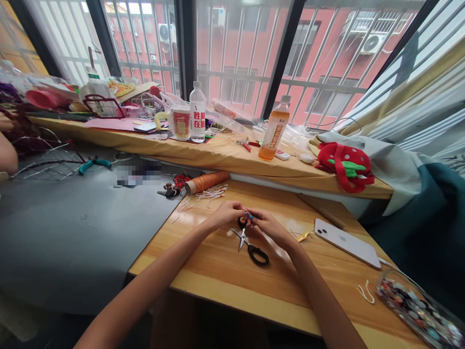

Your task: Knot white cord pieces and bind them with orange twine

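Both of my hands meet over the middle of the wooden table [218, 271]. My left hand [227, 213] and my right hand [267, 225] have their fingertips pinched together around something tiny that I cannot make out. Black-handled scissors [250, 245] lie on the table right under the fingers, blades half open, one handle loop just below my left fingertips. A spool of orange thread [207, 182] lies on its side beyond my hands, with pale cut strands [203, 196] beside it.
A white phone [347, 242] lies right of my hands, with a clear box of beads [417, 305] at the near right corner. On the yellow-covered sill stand a water bottle [197, 111], an orange drink bottle [274, 128], a cup [180, 122] and a red strawberry pouch [345, 167]. Teal pliers [94, 164] rest on the grey surface at left.
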Tool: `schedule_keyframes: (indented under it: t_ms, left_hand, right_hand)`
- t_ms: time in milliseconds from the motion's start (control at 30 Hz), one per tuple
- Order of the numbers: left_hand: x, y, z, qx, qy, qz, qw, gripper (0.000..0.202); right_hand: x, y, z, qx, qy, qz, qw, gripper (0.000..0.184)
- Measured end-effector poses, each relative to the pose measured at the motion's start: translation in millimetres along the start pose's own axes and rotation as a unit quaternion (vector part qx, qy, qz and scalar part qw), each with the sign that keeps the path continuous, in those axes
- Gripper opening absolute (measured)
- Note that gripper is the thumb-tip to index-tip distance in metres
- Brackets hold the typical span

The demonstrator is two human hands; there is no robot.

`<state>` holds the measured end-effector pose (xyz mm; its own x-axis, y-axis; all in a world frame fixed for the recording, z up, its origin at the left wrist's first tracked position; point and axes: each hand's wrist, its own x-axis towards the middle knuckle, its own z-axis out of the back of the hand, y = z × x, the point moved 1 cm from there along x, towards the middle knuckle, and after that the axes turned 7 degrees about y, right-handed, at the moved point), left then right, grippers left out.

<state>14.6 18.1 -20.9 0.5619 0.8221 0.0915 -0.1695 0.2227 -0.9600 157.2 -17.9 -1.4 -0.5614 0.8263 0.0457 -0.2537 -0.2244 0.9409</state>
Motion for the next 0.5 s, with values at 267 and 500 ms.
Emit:
schedule_keyframes:
  t_ms: [267,500]
  left_hand:
    - [-4.8,-1.8,-0.5,0.143,-0.032,-0.048,0.988,0.016]
    - [-7.0,-7.6,-4.8,0.166,-0.043,-0.058,0.984,0.006]
  right_hand:
    - [5.3,-7.8,-4.7,0.061,-0.112,-0.015,0.992,0.025]
    - [8.1,-18.5,-1.7,0.040,-0.205,-0.018,0.978,0.023]
